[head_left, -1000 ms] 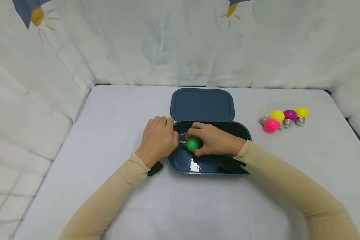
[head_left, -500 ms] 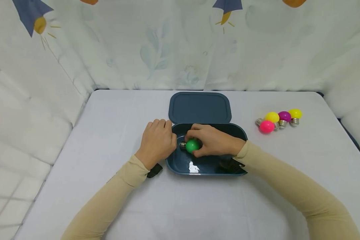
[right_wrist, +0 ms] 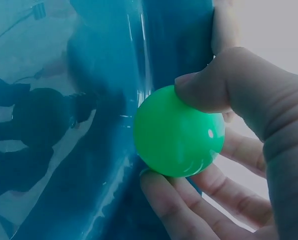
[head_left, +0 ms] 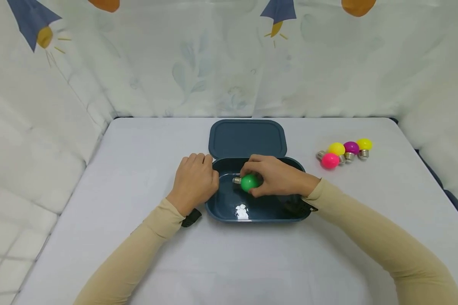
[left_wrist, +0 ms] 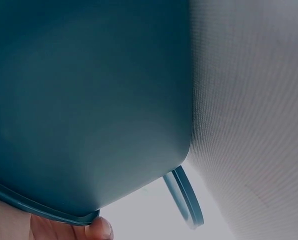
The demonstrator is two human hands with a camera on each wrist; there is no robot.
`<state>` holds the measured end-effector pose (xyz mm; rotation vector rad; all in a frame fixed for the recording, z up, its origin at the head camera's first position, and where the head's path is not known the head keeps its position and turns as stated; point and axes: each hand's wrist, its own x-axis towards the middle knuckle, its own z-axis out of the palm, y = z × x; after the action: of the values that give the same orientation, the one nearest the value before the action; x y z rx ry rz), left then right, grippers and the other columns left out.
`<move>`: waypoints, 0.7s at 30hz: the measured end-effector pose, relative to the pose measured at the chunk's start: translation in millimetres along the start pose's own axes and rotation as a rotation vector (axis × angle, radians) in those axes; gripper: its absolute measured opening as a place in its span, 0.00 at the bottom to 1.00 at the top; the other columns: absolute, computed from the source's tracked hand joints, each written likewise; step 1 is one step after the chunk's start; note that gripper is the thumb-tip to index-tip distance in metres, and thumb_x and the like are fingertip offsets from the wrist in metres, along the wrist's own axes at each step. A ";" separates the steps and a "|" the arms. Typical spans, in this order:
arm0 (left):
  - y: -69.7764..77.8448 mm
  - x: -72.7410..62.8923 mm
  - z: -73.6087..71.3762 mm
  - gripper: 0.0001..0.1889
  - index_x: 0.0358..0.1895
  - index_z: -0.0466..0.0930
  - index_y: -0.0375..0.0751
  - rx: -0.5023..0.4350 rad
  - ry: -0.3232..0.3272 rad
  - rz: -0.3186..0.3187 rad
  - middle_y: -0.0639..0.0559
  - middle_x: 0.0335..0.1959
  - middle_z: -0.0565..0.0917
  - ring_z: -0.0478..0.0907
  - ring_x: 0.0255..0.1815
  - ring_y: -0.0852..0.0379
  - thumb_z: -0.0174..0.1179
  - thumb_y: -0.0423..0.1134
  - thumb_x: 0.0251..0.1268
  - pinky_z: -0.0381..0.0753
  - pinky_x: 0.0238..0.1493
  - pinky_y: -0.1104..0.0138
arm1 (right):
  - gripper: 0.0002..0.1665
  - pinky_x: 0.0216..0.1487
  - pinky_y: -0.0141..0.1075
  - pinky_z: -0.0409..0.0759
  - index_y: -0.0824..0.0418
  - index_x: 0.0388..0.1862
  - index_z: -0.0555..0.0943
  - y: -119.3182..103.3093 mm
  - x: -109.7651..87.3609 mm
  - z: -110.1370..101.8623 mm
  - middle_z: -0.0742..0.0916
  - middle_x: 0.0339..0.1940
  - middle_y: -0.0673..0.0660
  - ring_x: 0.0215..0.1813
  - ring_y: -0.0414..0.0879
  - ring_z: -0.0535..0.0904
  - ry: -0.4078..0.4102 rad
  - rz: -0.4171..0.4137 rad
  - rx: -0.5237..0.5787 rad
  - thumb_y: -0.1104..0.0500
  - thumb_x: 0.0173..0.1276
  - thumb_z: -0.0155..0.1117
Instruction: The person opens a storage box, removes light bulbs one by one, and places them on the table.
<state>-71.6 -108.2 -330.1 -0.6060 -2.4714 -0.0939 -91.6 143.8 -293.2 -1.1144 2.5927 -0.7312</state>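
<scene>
My right hand [head_left: 275, 176] pinches a green light bulb [head_left: 249, 183] by its round globe, thumb on one side and fingers on the other. The bulb's metal screw base [head_left: 236, 180] points left, over the inside of a dark blue oblong container [head_left: 229, 207]. In the right wrist view the green globe [right_wrist: 176, 135] shows between thumb and fingers, with the glossy container wall behind it. My left hand [head_left: 196, 180] grips the container's left rim; in the left wrist view its fingertips [left_wrist: 100, 229] show just past the rim, beside the outer wall [left_wrist: 99, 100].
A flat dark blue lid [head_left: 248, 139] lies right behind the container. To the right on the white table [head_left: 156, 135] lie a pink bulb [head_left: 330, 161], a purple bulb [head_left: 351, 147] and two yellow bulbs [head_left: 336, 148], close together. A patterned curtain [head_left: 221, 63] hangs behind the table.
My right hand has shifted the green bulb slightly right within the container, away from the left hand. The left hand keeps its grip on the rim. The head view has tilted up a little.
</scene>
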 end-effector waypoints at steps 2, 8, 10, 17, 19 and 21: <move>-0.2 -0.3 0.0 0.10 0.22 0.69 0.38 -0.003 0.001 -0.003 0.45 0.19 0.71 0.68 0.21 0.47 0.51 0.33 0.62 0.60 0.26 0.61 | 0.20 0.51 0.37 0.86 0.52 0.53 0.85 0.0 -2.8 -0.8 0.83 0.51 0.52 0.46 0.42 0.81 0.013 -0.003 0.005 0.57 0.60 0.74; 0.0 0.2 0.3 0.10 0.22 0.70 0.37 -0.014 -0.021 -0.012 0.44 0.19 0.71 0.68 0.22 0.46 0.51 0.34 0.62 0.62 0.26 0.59 | 0.21 0.52 0.36 0.87 0.53 0.53 0.84 2.0 -13.0 -4.1 0.83 0.49 0.50 0.44 0.38 0.84 0.062 -0.040 0.033 0.58 0.60 0.75; 0.2 0.4 -0.1 0.10 0.23 0.69 0.38 -0.018 -0.030 -0.015 0.44 0.19 0.71 0.68 0.22 0.46 0.51 0.34 0.63 0.63 0.27 0.59 | 0.21 0.51 0.36 0.87 0.54 0.53 0.84 1.8 -16.7 -6.4 0.83 0.48 0.50 0.43 0.38 0.85 0.081 -0.054 0.041 0.58 0.60 0.75; 0.3 -0.1 -2.5 0.10 0.22 0.69 0.38 -0.023 -0.036 -0.017 0.45 0.19 0.71 0.68 0.22 0.46 0.51 0.34 0.63 0.63 0.27 0.59 | 0.21 0.50 0.35 0.88 0.53 0.52 0.85 0.0 -28.9 -16.6 0.83 0.48 0.49 0.42 0.37 0.84 0.140 -0.057 0.026 0.56 0.60 0.76; 0.2 -0.2 -2.1 0.10 0.22 0.69 0.38 -0.022 -0.028 -0.012 0.45 0.19 0.71 0.68 0.22 0.46 0.51 0.34 0.62 0.62 0.26 0.59 | 0.21 0.50 0.35 0.88 0.52 0.52 0.85 0.7 -32.5 -18.9 0.84 0.48 0.48 0.43 0.37 0.85 0.154 -0.054 0.028 0.57 0.59 0.76; -0.1 -0.3 -1.5 0.10 0.22 0.68 0.38 -0.024 -0.019 -0.008 0.45 0.19 0.70 0.67 0.21 0.47 0.51 0.33 0.62 0.61 0.26 0.60 | 0.21 0.50 0.35 0.88 0.52 0.52 0.85 1.3 -36.0 -21.1 0.84 0.49 0.48 0.43 0.37 0.85 0.167 -0.046 0.033 0.57 0.59 0.77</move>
<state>-70.7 -108.7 -329.0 -0.6103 -2.4944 -0.1210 -76.0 178.3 -275.6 -1.1526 2.6877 -0.9112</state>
